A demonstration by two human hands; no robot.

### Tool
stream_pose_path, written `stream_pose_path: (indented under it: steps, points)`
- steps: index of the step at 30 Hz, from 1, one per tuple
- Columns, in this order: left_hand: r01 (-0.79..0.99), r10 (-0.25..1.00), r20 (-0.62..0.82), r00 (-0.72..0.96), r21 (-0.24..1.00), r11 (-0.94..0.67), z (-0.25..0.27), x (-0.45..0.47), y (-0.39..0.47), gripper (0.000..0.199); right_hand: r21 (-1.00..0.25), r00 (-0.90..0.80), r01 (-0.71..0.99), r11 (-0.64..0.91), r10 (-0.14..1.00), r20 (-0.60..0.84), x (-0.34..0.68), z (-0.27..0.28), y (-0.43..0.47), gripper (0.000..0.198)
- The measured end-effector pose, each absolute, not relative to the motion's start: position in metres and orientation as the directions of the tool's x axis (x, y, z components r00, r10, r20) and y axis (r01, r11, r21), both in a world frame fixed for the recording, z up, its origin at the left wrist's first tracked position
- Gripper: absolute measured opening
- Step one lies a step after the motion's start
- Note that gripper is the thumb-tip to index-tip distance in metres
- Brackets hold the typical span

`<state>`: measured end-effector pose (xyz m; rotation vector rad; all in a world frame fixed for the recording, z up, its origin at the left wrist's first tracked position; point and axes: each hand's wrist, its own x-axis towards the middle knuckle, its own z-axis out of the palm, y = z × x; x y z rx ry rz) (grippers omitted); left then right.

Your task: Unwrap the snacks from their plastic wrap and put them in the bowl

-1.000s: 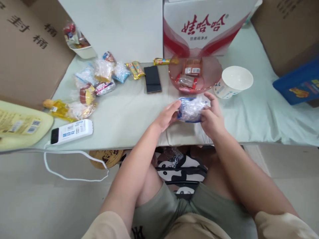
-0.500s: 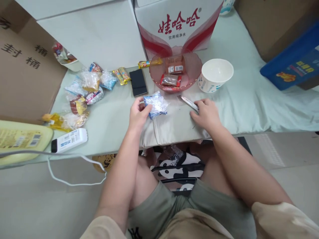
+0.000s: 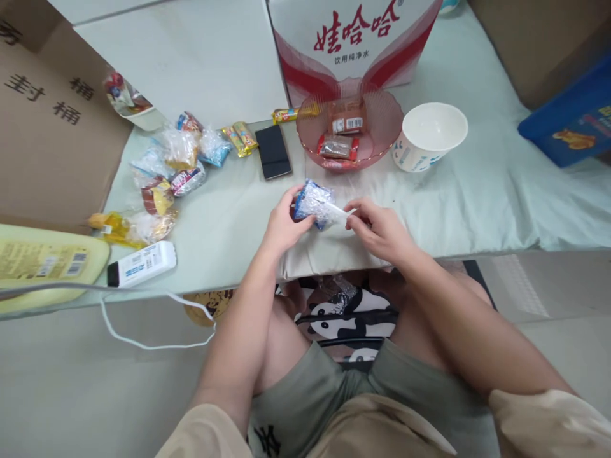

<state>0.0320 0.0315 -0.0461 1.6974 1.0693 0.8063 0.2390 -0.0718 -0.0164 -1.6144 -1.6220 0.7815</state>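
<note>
Table edge (image 3: 229, 254): snack pkt (image 3: 315, 202) in left hand (image 3: 281, 222), right hand (image 3: 382, 232) adjacent.

Blue-and-clear crinkly snack packet (image 3: 314, 202), pink ribbed bowl (image 3: 382, 137), white paper cup (image 3: 432, 136), black phone (image 3: 273, 151), pale green tablecloth (image 3: 477, 191).

1 pink bowl (image 3: 305, 130), 1 paper cup (image 3: 409, 156), 1 phone (image 3: 273, 151).

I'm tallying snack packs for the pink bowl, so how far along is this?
Done: a few opened-looking packets already lie in the pink bowl. In hand: the left hand holds a blue-and-clear snack pack while the right hand brings a thin tool to its edge. Left: the pile of wrapped snacks on the table's left side.
</note>
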Motion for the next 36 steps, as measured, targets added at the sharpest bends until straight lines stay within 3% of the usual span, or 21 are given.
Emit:
stream_pose_path:
  steps: [4, 10, 16, 20, 22, 25, 27, 29, 33, 36]
  points:
    - [0.278, 0.871, 0.017, 0.491, 0.944, -0.175, -0.042, 0.041, 0.03, 0.067, -0.796, 0.004, 0.605, 0.008, 1.0, 0.013, 0.234, -0.018, -0.064, 0.025]
    - [0.318, 0.909, 0.02, 0.415, 0.933, -0.166, -0.048, 0.029, 0.042, 0.062, -0.64, 0.142, 0.748, -0.174, 0.985, -0.102, 0.255, -0.022, -0.064, 0.023]
    - [0.505, 0.936, 0.219, 0.275, 0.795, -0.335, -0.043, 0.024, 0.039, 0.066, -0.527, 0.313, 0.818, -0.231, 0.947, 0.071, 0.276, -0.032, -0.068, 0.024]
    - [0.509, 0.892, 0.205, 0.403, 0.76, -0.404, -0.035, 0.034, 0.029, 0.028, -0.489, 0.319, 0.856, -0.17, 0.917, 0.24, 0.278, -0.035, -0.067, 0.024]
    - [0.431, 0.908, 0.187, 0.375, 0.832, -0.349, -0.034, 0.039, 0.027, 0.011, -0.534, 0.237, 0.842, -0.075, 0.941, 0.241, 0.272, -0.034, -0.067, 0.026]
    - [0.152, 0.97, 0.051, 0.237, 0.984, -0.089, -0.031, 0.044, 0.026, 0.016, -0.649, 0.034, 0.748, 0.139, 0.968, 0.247, 0.259, -0.032, -0.065, 0.035]
    - [-0.061, 0.973, -0.108, 0.201, 0.991, 0.123, -0.027, 0.046, 0.026, 0.02, -0.695, -0.085, 0.671, 0.258, 0.958, 0.273, 0.25, -0.031, -0.064, 0.049]
    - [-0.193, 0.951, -0.228, 0.21, 0.944, 0.269, -0.023, 0.046, 0.027, 0.02, -0.71, -0.17, 0.626, 0.322, 0.945, 0.28, 0.244, -0.03, -0.063, 0.049]
    - [-0.277, 0.921, -0.342, 0.188, 0.881, 0.384, -0.022, 0.043, 0.031, 0.017, -0.706, -0.161, 0.655, 0.27, 0.962, 0.219, 0.241, -0.028, -0.06, 0.017]
    - [-0.288, 0.914, -0.381, 0.144, 0.867, 0.407, -0.027, 0.038, 0.035, 0.015, -0.707, -0.06, 0.681, 0.192, 0.976, 0.207, 0.243, -0.026, -0.06, 0.019]
